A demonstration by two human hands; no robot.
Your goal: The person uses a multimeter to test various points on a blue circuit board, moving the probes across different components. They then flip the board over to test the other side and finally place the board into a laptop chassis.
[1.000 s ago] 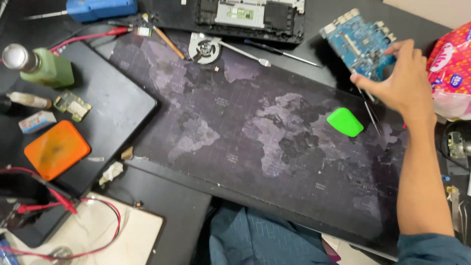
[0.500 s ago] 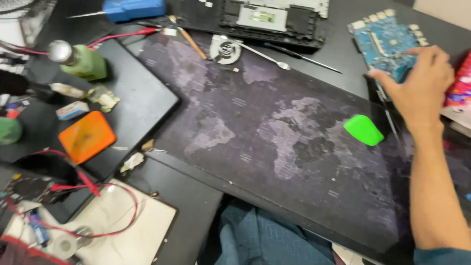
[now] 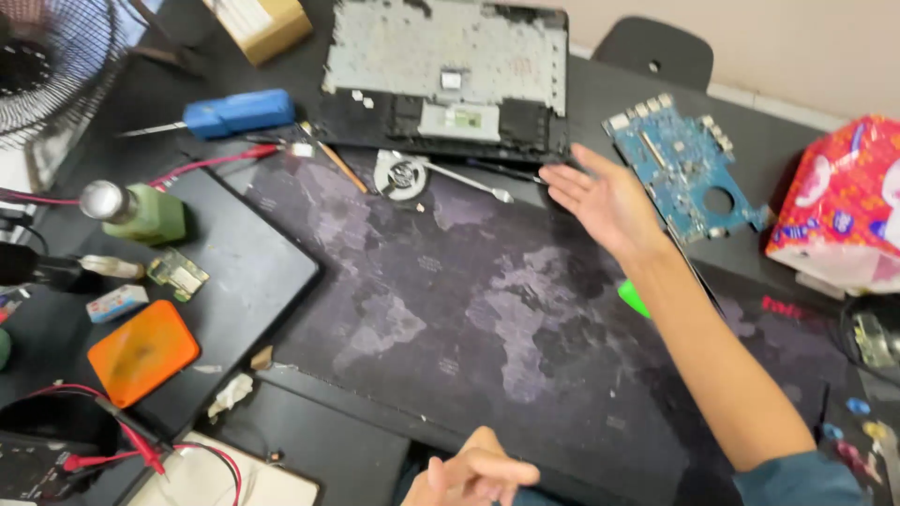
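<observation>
Right hand point(image 3: 605, 201) spread wide and empty, reaching left toward the far dismantled grey laptop base point(image 3: 448, 80); best approached flat and slow, clear of the blue circuit board point(image 3: 684, 169).

At your far right, a soft red and pink printed package point(image 3: 844, 206) with white patches sits on the table's point(image 3: 647, 94) edge, just beside the blue circuit board point(image 3: 684, 173). At the top left, a tan cardboard box point(image 3: 262, 23) with a white label on its top stands partly out of view. On your left, a small white and blue packet point(image 3: 117, 302) lies next to the orange pad point(image 3: 142, 351).
</observation>
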